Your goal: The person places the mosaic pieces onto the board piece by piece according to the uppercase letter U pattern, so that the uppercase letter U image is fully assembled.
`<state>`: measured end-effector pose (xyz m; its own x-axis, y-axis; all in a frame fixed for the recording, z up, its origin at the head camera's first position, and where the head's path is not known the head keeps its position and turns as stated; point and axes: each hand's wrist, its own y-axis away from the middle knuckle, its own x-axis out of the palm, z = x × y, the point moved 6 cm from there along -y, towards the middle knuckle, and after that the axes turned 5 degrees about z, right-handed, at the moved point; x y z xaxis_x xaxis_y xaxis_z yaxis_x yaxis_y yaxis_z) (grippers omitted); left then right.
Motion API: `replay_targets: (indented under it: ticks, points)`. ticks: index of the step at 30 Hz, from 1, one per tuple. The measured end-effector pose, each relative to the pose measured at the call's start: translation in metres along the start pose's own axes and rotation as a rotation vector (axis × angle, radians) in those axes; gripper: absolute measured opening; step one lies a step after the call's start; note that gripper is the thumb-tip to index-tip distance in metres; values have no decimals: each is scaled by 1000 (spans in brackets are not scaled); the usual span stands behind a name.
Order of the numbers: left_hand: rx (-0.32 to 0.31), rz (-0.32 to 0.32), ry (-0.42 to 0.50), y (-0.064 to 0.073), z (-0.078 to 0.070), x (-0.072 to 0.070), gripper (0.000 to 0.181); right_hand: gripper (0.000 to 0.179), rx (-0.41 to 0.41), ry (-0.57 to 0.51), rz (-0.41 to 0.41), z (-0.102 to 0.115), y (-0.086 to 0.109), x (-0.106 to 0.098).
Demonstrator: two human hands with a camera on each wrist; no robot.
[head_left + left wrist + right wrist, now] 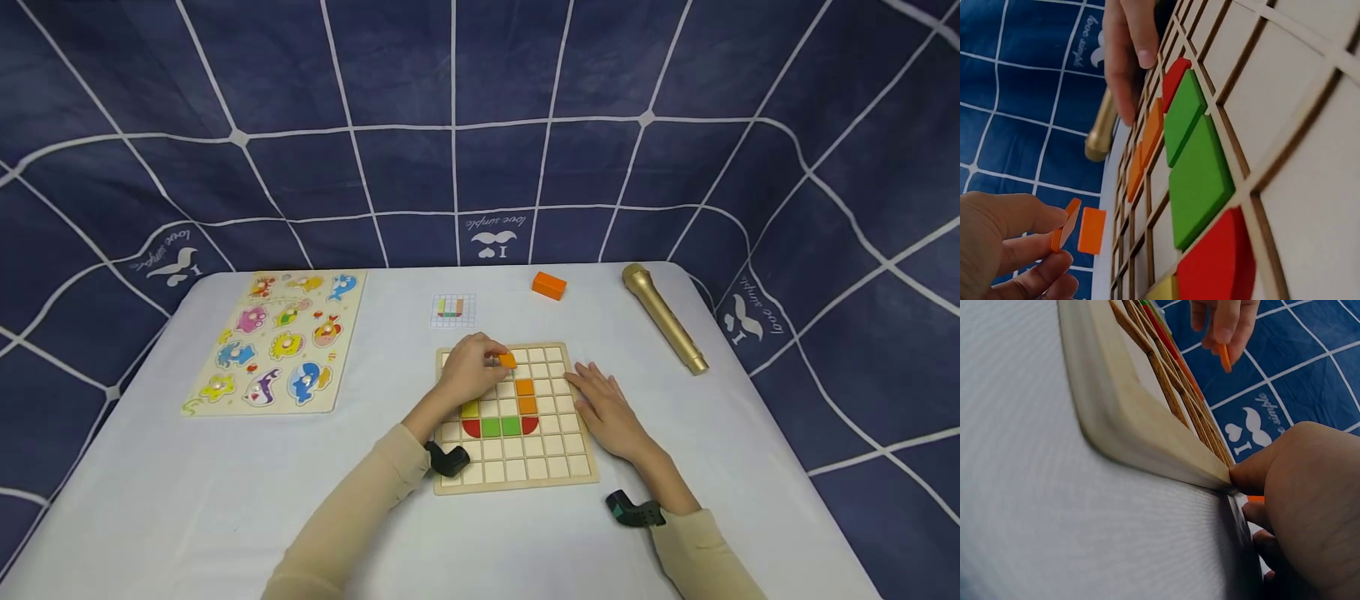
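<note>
My left hand (467, 368) pinches a square orange tile (507, 361) between thumb and fingers, held over the upper part of a wooden grid board (557, 443). In the left wrist view that tile (1067, 225) is tilted and apart from the board. On the grid, two green tiles (511, 426) lie between two red tiles with a rounded corner (529, 426). Two orange tiles (527, 405) rise above the right red one. A yellow tile (469, 409) shows above the left one, partly hidden. My right hand (609, 412) touches the board's right edge, fingers fairly straight.
Behind the board lies a small card (453, 311) with a coloured grid pattern. An orange block (549, 286) is at the back. A gold microphone (663, 318) lies at right, and a sea-animal puzzle board (277, 346) at left. A blue curtain (405, 175) backs the table.
</note>
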<state>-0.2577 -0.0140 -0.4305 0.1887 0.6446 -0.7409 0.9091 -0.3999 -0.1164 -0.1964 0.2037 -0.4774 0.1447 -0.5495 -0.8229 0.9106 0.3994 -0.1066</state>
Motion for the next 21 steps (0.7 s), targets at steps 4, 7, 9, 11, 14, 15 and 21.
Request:
replay_targets:
  ticks: [4, 7, 9, 11, 14, 15, 21]
  points:
    - [19, 36, -34, -7, -3, 10, 24, 43, 7, 1, 0, 2, 0, 0]
    - [39, 49, -61, -9, -2, 16, 24, 43, 5, 0, 0, 3, -1, 0]
    - [54, 55, -80, -10, -2, 19, 24, 43, 3, -1, 0, 3, -1, 0]
    - [61, 65, -102, -11, -2, 22, 24, 43, 2, 0, -1, 2, -1, 0]
    - [53, 90, -122, -11, -2, 26, 24, 43, 4, 3, 2, 2, 0, 0]
    - [50, 96, -131, -12, -2, 28, 24, 43, 5, 4, 3, 1, 0, 0]
    - [49, 102, -154, -14, -3, 31, 25, 43, 5, -2, 5, 1, 1, -1]
